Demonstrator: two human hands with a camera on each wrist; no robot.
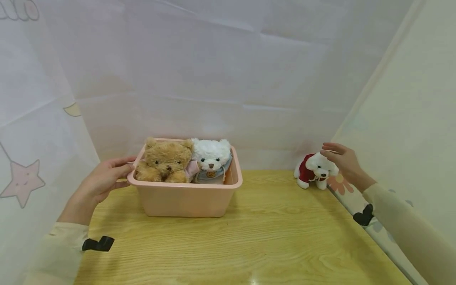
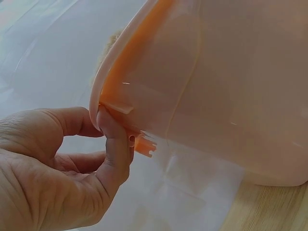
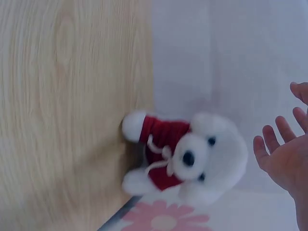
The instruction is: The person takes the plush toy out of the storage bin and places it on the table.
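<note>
Head view: looks forward and down across the wooden table (image 1: 249,245), mid-range.
Left wrist view: close-up under the pink bin (image 2: 216,96) rim; bin shared with head.
Right wrist view: rotated, near the white plush dog (image 3: 185,161); dog shared with head.

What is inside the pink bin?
Inside the pink bin sit a brown teddy bear and a white teddy bear, side by side. The bin's wall hides their lower bodies and anything beneath.

I see a light wood-grain table (image 1: 249,245) boxed in by white sheeting (image 1: 213,79), star-print curtain (image 1: 25,182) left, cream flower-print cloth (image 1: 409,118) right, soft even light.
</note>
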